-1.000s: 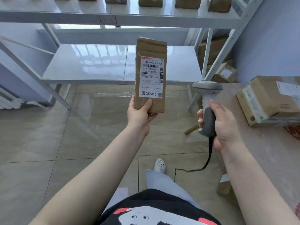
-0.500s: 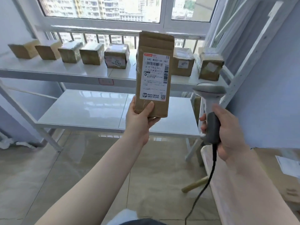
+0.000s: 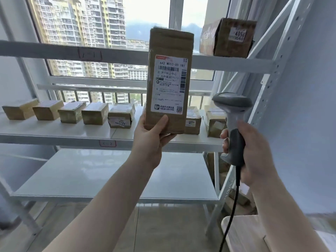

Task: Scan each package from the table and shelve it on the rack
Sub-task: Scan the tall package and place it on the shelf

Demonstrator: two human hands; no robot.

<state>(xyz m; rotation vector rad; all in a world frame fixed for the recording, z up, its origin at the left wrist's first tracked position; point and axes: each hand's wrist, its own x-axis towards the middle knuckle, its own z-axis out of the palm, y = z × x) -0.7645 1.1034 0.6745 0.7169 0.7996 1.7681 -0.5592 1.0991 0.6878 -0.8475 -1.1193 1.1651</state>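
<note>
Right now I'm holding the tall brown cardboard package with its white shipping label upright before the white metal rack, my left hand gripping its bottom edge. My right hand is clasping the grey handheld barcode scanner just beside it. Whether it has been scanned I cannot tell; shelving would call for finding a free spot among the small brown boxes.

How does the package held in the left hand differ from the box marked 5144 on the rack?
The held package stands upright in the air; the 5144 box rests on the middle shelf. The held package looks tall and narrow; the 5144 box squat. Both are brown cardboard with white labels.
</note>
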